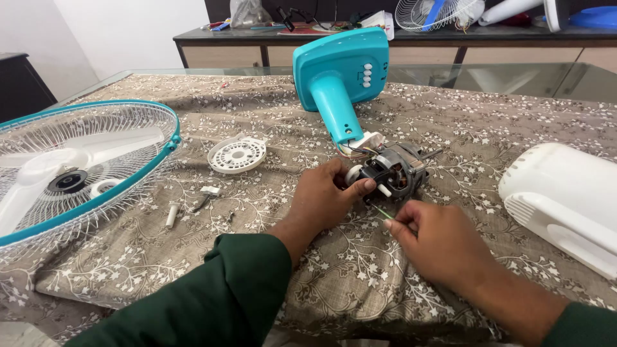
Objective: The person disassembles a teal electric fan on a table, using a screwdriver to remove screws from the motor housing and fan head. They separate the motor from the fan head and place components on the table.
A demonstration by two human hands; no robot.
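Left hand (324,199) grips bare metal fan motor (393,172); right hand (437,241) pinches thin green wire (382,211). Motor likely heavy, rigid; wire flimsy, hold near end.

We see the left hand (324,199) gripping the bare fan motor (393,172) on the cloth-covered tabletop (450,128), while the right hand (437,244) pinches a thin green wire (382,211) just beside it. The teal fan stand (340,77) lies behind the motor, a teal-rimmed fan guard (96,186) rests at far left, and a white housing (565,199) sits at right.
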